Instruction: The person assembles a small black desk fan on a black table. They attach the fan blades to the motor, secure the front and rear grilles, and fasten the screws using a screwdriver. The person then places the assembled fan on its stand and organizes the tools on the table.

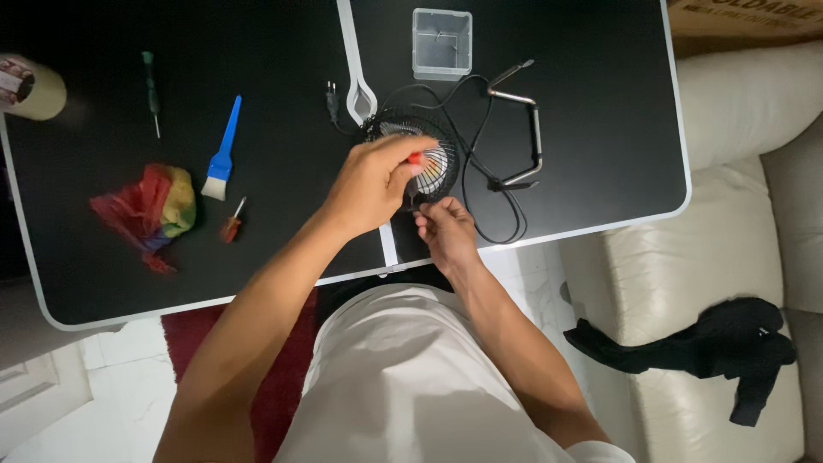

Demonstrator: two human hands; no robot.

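Head view, looking straight down on a black table [283, 249] with a pale rim. At the far left a roll of tape [33, 86] is cut off by the frame edge, so its full shape is not seen. Next come a thin green-handled screwdriver [152, 90], a crumpled red, yellow and green cloth [153, 210], a blue-handled brush [223, 150] and a short red-handled screwdriver [232, 223] — all lying apart from one another, to the left of the hands.

The left hand [370, 184] lies over a small black wire-caged fan [420, 159], fingers curled together around a red-handled tool [415, 158]; only the tip of the handle shows, and the shaft and what it meets are hidden under the hand. It appears held upright so it can press down into the fan's face. The right hand [446, 230] sits at the near rim of the fan, fingertips pinched together on something too small to make out — likely steadying the cage at the table edge.

Right of the fan, its black cable [480, 184] loops loosely around a bent metal stand [527, 137]. Behind stands a clear plastic box [442, 43]. Farther right, a cream sofa [737, 257] bears a dark garment [729, 347].
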